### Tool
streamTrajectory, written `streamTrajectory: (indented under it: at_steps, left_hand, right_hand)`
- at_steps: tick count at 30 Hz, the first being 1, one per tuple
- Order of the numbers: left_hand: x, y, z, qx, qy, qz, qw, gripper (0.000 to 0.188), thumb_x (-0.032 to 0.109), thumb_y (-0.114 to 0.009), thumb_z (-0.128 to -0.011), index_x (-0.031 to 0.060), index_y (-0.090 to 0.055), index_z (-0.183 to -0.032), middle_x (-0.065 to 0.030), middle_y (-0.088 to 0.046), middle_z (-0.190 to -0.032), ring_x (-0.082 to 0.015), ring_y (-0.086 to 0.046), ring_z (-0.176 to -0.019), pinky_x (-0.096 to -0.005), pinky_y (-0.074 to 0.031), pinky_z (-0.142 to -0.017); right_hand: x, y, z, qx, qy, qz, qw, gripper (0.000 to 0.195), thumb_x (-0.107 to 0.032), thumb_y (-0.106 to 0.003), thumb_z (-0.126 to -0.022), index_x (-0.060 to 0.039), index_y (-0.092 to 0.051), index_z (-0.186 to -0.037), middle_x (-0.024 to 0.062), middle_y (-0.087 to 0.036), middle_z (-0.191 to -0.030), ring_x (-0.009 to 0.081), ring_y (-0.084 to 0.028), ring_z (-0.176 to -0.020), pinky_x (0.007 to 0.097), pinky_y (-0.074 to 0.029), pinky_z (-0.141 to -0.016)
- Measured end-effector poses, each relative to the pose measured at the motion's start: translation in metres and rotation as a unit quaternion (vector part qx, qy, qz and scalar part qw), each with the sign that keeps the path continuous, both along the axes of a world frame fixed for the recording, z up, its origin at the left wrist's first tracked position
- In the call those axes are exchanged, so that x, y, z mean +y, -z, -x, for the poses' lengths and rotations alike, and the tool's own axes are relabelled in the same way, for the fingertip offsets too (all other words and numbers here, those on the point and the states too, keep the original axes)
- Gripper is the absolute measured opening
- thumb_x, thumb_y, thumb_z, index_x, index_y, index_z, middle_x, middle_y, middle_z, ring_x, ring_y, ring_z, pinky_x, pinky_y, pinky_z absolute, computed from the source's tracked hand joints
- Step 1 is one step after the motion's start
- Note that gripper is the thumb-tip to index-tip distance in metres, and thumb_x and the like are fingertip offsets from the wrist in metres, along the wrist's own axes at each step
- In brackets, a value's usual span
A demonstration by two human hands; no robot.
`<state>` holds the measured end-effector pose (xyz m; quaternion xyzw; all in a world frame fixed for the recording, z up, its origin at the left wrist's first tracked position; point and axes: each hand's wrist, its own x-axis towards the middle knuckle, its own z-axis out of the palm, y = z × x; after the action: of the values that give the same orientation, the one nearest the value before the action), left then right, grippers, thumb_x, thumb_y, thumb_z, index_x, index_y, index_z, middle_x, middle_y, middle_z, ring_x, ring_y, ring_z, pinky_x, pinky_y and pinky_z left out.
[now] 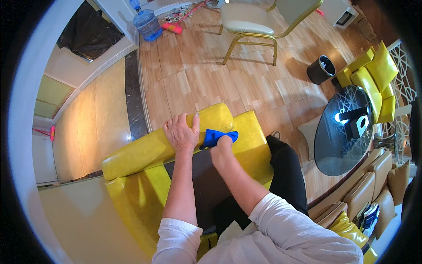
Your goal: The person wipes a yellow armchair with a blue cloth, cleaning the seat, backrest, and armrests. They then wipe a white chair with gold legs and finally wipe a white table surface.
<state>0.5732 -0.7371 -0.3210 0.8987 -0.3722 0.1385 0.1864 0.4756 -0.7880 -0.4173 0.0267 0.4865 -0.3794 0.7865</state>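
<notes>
My left hand (182, 131) rests on top of the padded armrest (145, 151) of a glossy yellow armchair, its thumb spread from the fingers. A bunched blue cloth (216, 137) is in my right hand (225, 142), pressed against the armrest's inner side near its front end. Part of the cloth sticks out past my fingers, which are mostly hidden from this angle. Beneath my forearms lies the chair's dark seat base (201, 180). The yellow front section (252, 145) borders it on the right, and the yellow backrest (132, 194) curves away at the left.
An oval glass table (329, 155) holds a lit lamp or torch (352, 114). Beyond it stand another yellow armchair (369, 85), a black bin (320, 71) and a gold-framed chair (247, 19). A water bottle (148, 24) sits by the wall; a tan sofa (359, 184) lies lower right.
</notes>
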Motion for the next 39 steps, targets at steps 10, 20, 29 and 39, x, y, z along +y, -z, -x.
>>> streamTrajectory:
  at_steps: [10, 20, 29, 39]
  left_hand:
    - [-0.018, -0.008, 0.007, 0.031, 0.027, 0.03, 0.999, 0.038, 0.045, -0.068, -0.088, 0.0081, -0.071, -0.092, -0.0105, -0.07, -0.091, -0.0313, -0.062, -0.092, -0.0449, -0.042, -0.093]
    - [0.005, -0.009, -0.003, 0.045, -0.021, -0.035, 0.998, 0.035, 0.044, -0.068, -0.089, 0.01, -0.074, -0.093, -0.0111, -0.073, -0.093, -0.0315, -0.065, -0.094, -0.0441, -0.042, -0.093]
    - [-0.034, -0.017, -0.006, 0.146, -0.11, -0.073, 0.98, 0.033, 0.04, -0.066, -0.089, 0.0084, -0.072, -0.083, -0.0122, -0.073, -0.081, -0.0314, -0.068, -0.085, -0.0424, -0.043, -0.093]
    - [-0.003, 0.006, -0.011, 0.106, -0.106, -0.008, 0.989, 0.014, 0.02, -0.068, -0.088, 0.0061, -0.069, -0.086, -0.0123, -0.069, -0.083, -0.032, -0.064, -0.083, -0.043, -0.045, -0.083]
  right_hand:
    - [-0.078, 0.228, 0.047, -0.157, -0.097, -0.02, 0.983, 0.044, -0.039, -0.041, -0.107, -0.0085, -0.059, -0.134, 0.0148, -0.07, -0.126, 0.0369, -0.067, -0.112, 0.0571, -0.052, -0.098]
    - [-0.073, -0.026, 0.054, 0.141, -0.323, 0.289, 0.89, 0.048, -0.038, -0.057, -0.104, -0.0026, -0.059, -0.136, 0.0051, -0.065, -0.12, 0.0128, -0.057, -0.11, 0.0287, -0.045, -0.096]
    - [-0.125, 0.108, 0.035, 0.187, -0.442, 0.302, 0.824, 0.058, -0.05, -0.056, -0.101, 0.0008, -0.065, -0.127, 0.0127, -0.07, -0.119, 0.0206, -0.065, -0.107, 0.0348, -0.049, -0.095]
    - [-0.139, -0.061, 0.017, 0.064, -0.411, 0.605, 0.679, 0.034, -0.031, -0.062, -0.1, -0.0017, -0.07, -0.114, 0.0172, -0.069, -0.118, 0.0357, -0.062, -0.113, 0.0415, -0.046, -0.102]
